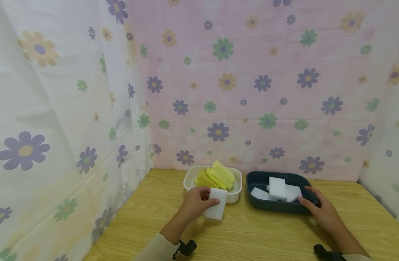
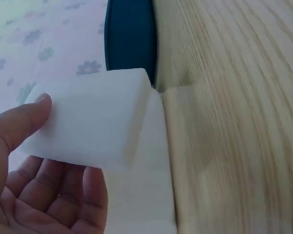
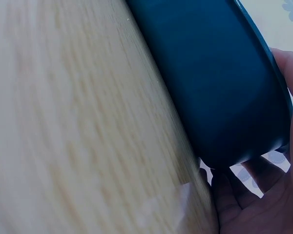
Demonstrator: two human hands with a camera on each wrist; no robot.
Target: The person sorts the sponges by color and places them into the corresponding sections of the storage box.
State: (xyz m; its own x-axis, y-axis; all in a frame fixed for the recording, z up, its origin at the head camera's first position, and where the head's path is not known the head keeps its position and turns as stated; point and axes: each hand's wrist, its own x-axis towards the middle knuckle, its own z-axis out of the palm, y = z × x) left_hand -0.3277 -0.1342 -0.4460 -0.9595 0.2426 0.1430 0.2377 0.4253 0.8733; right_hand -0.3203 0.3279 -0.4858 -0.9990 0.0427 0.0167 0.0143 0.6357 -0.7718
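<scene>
My left hand [image 1: 195, 203] pinches a white sponge block [image 1: 218, 208] in front of the white container [image 1: 234, 197], thumb on its near face. In the left wrist view the thumb lies on the sponge [image 2: 93, 119] while the other fingers curl below it. My right hand [image 1: 326, 214] holds the right end of a dark blue basin [image 1: 278, 207], its thumb over the rim. From the right wrist, the other fingers show against the end of the basin [image 3: 219, 92]. Several white sponge blocks [image 1: 277, 187] lie in the basin, one on top of others.
Several yellow sponges [image 1: 223, 174] lean together in the white container, the tallest rising above its rim. Both containers stand side by side near the back of the wooden table [image 1: 248, 235]. A flowered curtain [image 1: 199, 108] hangs behind and along both sides.
</scene>
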